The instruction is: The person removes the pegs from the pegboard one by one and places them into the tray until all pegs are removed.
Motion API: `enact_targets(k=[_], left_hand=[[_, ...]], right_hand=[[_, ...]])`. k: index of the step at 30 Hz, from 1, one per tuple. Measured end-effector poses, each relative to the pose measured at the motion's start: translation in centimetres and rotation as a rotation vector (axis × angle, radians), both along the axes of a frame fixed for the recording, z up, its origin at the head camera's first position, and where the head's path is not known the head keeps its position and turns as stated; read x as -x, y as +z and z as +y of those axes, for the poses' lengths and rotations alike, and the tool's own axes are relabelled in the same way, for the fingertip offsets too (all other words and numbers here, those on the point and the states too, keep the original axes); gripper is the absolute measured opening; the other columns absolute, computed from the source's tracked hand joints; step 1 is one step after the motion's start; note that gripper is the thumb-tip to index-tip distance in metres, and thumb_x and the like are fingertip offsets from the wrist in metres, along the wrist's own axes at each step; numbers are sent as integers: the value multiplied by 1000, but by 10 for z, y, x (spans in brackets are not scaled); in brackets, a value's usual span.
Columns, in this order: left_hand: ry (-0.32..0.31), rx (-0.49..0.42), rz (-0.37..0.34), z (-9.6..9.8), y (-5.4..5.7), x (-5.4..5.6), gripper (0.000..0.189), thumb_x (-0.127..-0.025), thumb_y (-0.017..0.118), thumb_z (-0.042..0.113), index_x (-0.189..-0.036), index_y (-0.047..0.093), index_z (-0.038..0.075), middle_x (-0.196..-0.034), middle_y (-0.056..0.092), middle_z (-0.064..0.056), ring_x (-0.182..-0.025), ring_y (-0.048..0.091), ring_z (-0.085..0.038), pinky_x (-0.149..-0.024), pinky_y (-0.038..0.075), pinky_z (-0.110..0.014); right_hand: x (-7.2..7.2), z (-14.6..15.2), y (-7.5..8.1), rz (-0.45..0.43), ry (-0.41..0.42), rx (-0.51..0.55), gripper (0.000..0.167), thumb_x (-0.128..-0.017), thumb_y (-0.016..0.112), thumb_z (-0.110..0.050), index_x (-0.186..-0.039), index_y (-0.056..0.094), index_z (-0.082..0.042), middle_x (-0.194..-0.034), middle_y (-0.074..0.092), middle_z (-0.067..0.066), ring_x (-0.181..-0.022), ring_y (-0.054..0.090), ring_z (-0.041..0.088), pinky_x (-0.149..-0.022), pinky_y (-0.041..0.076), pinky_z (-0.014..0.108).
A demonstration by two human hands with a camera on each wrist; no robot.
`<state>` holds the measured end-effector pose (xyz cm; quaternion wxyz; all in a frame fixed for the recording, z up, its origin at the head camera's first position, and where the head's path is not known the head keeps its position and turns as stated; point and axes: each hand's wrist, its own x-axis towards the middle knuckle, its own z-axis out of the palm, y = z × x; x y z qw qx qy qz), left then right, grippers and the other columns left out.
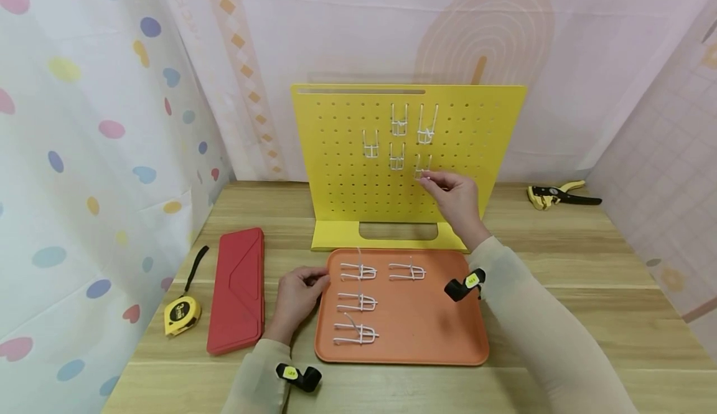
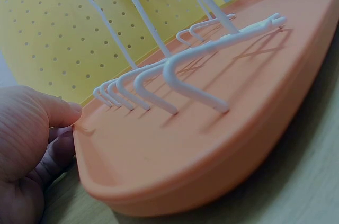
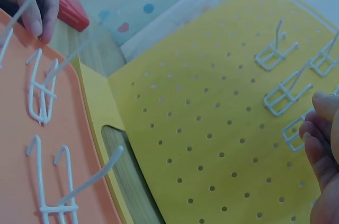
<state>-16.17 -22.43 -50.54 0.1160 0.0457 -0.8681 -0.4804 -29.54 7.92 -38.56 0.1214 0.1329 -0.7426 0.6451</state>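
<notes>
My right hand (image 1: 456, 199) pinches a white wire pegboard hook (image 1: 423, 164) against the yellow pegboard (image 1: 344, 196), below and right of the other mounted hooks. Fingertips cover its lower front end; in the right wrist view part of the hook's wire frame (image 3: 291, 135) shows beside the fingers. At the left edge of the orange tray (image 1: 426, 339), my left hand (image 1: 297, 299) holds the rim, the thumb (image 2: 66, 112) touching it and the other fingers curled lower. Several white hooks lie in the tray, three along its left side and one hook (image 1: 407, 271) farther right.
Several hooks hang on the pegboard, including an upper hook (image 1: 399, 126) and a left one (image 1: 371, 150). Left of the tray lie a red case (image 1: 238, 289) and a yellow tape measure (image 1: 182, 315). Yellow-and-black pliers (image 1: 560, 195) lie at the back right.
</notes>
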Motion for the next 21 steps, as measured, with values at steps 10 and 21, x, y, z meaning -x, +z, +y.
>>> enact_targets(k=[10, 21], left_hand=[[4, 1, -2, 1, 0, -1, 12, -84, 74, 11, -96, 77, 9, -83, 70, -2, -71, 59, -12, -61, 48, -23], [6, 7, -10, 0, 1, -1, 13, -85, 74, 11, -97, 77, 9, -84, 70, -2, -72, 60, -14, -62, 48, -24]], right_hand=[[-49, 19, 11, 60, -21, -2, 22, -86, 72, -9, -103, 72, 6, -97, 73, 5, -79, 66, 3, -63, 51, 17], [-109, 42, 3, 78, -62, -148, 12, -85, 71, 0, -95, 74, 7, -96, 70, 20, -74, 63, 5, -60, 49, 17]])
